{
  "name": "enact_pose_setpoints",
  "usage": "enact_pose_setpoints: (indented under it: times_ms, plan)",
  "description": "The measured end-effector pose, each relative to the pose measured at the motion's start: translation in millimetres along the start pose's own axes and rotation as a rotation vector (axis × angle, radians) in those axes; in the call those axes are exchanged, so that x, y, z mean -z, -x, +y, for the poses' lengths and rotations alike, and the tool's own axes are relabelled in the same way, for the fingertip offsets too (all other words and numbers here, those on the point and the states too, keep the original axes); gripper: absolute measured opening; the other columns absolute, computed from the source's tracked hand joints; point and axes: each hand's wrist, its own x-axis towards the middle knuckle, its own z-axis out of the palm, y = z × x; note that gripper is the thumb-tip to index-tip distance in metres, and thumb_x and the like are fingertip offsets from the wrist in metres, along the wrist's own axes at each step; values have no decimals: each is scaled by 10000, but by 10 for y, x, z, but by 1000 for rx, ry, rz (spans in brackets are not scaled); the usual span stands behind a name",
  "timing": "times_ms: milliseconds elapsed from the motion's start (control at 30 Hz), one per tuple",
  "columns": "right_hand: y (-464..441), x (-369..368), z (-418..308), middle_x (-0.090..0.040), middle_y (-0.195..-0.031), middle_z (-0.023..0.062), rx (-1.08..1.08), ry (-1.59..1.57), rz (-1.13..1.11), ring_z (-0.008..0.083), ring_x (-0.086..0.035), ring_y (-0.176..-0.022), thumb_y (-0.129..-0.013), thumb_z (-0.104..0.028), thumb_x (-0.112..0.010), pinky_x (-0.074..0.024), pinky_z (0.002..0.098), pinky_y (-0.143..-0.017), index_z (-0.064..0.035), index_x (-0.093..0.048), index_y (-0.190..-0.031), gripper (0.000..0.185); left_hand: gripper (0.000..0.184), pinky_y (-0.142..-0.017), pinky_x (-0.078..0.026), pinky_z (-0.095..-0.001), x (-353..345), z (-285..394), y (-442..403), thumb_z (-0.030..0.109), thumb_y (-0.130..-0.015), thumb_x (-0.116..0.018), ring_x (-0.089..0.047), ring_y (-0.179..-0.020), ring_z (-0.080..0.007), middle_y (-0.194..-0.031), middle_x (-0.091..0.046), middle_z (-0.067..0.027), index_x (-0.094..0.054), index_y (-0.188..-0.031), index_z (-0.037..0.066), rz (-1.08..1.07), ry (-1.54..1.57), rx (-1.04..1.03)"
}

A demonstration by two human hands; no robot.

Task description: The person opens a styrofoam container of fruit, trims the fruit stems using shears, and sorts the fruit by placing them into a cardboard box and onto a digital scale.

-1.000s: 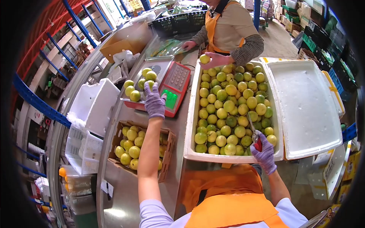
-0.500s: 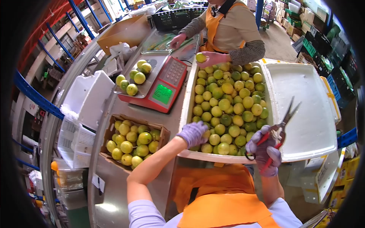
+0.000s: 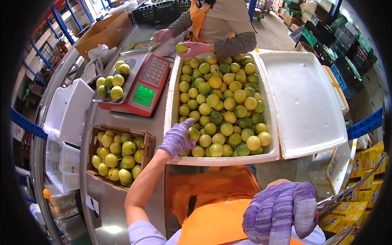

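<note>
Round yellow-green fruits [image 3: 212,101], which look like passion fruits, fill a white foam box [image 3: 222,160] in front of me. My left hand [image 3: 177,139], in a purple knit glove, is at the box's near left corner. Its fingers and thumb are spread around one passion fruit [image 3: 193,134]; whether they press on it is unclear. Close to the camera at the lower right is my gloved right hand [image 3: 279,212], fingers curled. Red-handled pruning shears [image 3: 326,209] are in it, partly hidden by the hand, the blades towards the right.
A cardboard box [image 3: 150,147] of the same fruits stands on the metal table [image 3: 122,204]. Several fruits lie on a red scale [image 3: 151,87]. Across from me, a co-worker's gloved hand [image 3: 196,49] holds one fruit. A white foam lid [image 3: 304,102] lies at the right.
My right hand has come down and nearer the camera with the pruning shears. My left hand has shifted and spread its fingers at the box's corner. The view has swung to the right.
</note>
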Motion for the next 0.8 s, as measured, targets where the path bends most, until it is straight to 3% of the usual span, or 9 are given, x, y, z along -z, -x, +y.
enact_pose_setpoints:
  times_ms: [167, 300, 400, 500, 533, 567, 667, 700, 800]
  plan:
    - [-48, -41, -20, -699, -812, 237, 21, 12, 52, 243, -526, -472, -830, -215, -736, -457, 349, -486, -53, -596, -928, 235, 700, -872, -566, -390, -127, -98, -30, 204, -812, -752, -609, -1131, -275, -1277, -574, -123, -415, -1413, 83, -68, 1443, -19]
    - [230, -13, 10, -603, -688, 181, 104, -20, 151, 268, -538, -514, -847, -397, -710, -416, 387, -480, -78, -491, -858, 387, 564, -943, -541, -490, -178, -65, -134, 128, -890, -622, -576, -1154, -410, -1355, -528, -171, -424, -1415, 62, -351, 2087, -64]
    - [304, 229, -75, -611, -841, 136, -35, 164, 294, 225, -559, -670, -837, -318, -677, -440, 337, -617, -69, -491, -1067, 387, 549, -952, -534, -494, -281, -4, -234, 165, -901, -611, -578, -1155, -398, -1379, -508, -170, -432, -1411, 65, -223, 2318, -15]
    - [340, 759, -122, -620, -994, 92, -428, 567, 624, 182, -580, -826, -827, -239, -644, -464, 286, -754, -61, -491, -1276, 507, 576, -957, -528, -475, -409, -96, -349, 109, -879, -623, -575, -1166, -321, -1372, -507, -150, -426, -1419, 70, -62, 2118, -72]
    - [416, 941, -101, -636, -1020, 74, -617, 696, 729, 139, -580, -807, -805, -186, -665, -464, 254, -721, -66, -498, -1267, 505, 589, -956, -526, -469, -444, -115, -389, 95, -875, -626, -575, -1163, -302, -1358, -516, -146, -419, -1426, 72, 14, 2005, -78]
    - [582, 1172, -45, -653, -997, 95, -835, 955, 749, 201, -627, -808, -797, -258, -677, -498, 307, -709, -69, -504, -1263, 532, 630, -999, -495, -424, -427, -44, -339, 67, -853, -644, -541, -1217, -263, -1384, -496, -131, -412, -1439, 74, 149, 1763, -118]
    - [960, 1534, 145, -659, -974, 143, -984, 1698, 508, 290, -655, -841, -771, -339, -698, -520, 375, -741, -62, -505, -1258, 593, 831, -1040, -439, -345, -531, -3, -342, 29, -786, -731, -470, -1275, -224, -1445, -420, -139, -312, -1499, 102, 323, 1444, -229]
    - [955, 1546, 153, -654, -957, 182, -1070, 1786, 503, 355, -651, -883, -738, -376, -716, -518, 420, -793, -42, -506, -1236, 635, 939, -1035, -444, -347, -547, -14, -343, 21, -751, -764, -474, -1262, -228, -1470, -378, -140, -242, -1524, 127, 306, 1467, -231]
    - [922, 1587, 172, -665, -980, 179, -1110, 1861, 471, 354, -656, -907, -732, -375, -717, -520, 426, -792, -49, -516, -1210, 613, 978, -1030, -450, -348, -580, 4, -355, 9, -733, -766, -479, -1253, -230, -1483, -351, -139, -216, -1530, 145, 366, 1381, -271]
